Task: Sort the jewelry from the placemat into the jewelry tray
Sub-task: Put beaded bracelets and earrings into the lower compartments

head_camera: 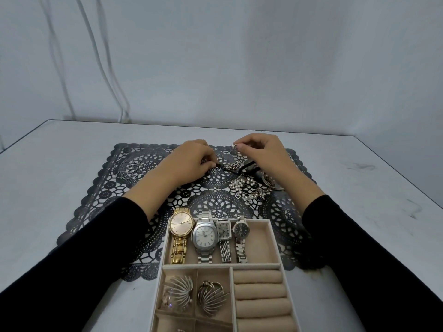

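A black lace placemat [100, 200] lies on the table. My left hand [189, 161] pinches one end of a silver chain [231, 165] on the mat. My right hand [261, 149] pinches the chain's other end, a small ring, slightly above the mat. A heap of pearl and silver pieces [249, 190] lies under my right wrist. Several thin silver rings [131, 170] lie at the mat's left. The beige jewelry tray [274, 238] sits nearest me, holding several watches [203, 236] in its long compartment and two wire pieces [211, 300] in smaller ones.
The tray's ring rolls [260, 291] at the right hold nothing. A dark cord or ribbon [249, 167] runs through the heap. White cables [105, 75] hang on the wall behind the table's far left edge.
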Tool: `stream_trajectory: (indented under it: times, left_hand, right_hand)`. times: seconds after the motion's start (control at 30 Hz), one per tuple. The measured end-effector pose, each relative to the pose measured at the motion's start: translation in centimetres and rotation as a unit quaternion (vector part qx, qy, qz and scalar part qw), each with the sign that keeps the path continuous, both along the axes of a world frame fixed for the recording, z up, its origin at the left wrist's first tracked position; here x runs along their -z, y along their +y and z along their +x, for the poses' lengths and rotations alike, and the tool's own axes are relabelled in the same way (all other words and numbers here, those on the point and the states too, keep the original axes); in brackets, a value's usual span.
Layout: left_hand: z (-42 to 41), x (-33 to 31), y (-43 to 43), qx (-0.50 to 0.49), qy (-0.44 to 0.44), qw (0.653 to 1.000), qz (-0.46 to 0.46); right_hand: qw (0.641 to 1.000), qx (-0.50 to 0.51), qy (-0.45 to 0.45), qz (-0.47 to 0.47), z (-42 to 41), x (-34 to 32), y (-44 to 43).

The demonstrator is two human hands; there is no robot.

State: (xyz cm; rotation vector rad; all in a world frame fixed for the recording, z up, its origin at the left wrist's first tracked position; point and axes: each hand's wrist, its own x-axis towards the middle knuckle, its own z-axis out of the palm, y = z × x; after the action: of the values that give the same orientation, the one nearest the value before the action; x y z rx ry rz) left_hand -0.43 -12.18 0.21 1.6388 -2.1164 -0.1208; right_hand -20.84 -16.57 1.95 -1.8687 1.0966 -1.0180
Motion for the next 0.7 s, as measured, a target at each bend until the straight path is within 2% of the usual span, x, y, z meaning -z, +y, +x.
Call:
stream_trajectory:
  times: [0.27,0.6,0.7]
  left_hand:
    - [0.1,-0.2,0.2,-0.009,0.027,1.0,0.01]
    - [-0.9,-1.5,2.0,-0.043,0.21,0.977,-0.018]
    - [-1.2,-2.2,3.0,-0.052,0.238,0.969,-0.035]
  right_hand:
    - [0.999,0.013,-0.015,0.025,-0.5,0.0,-0.2]
    - [0.997,0.02,-0.061,0.04,-0.7,-0.8,1.1]
    - [0.995,0.016,-0.082,0.048,-0.8,-1.1,1.7]
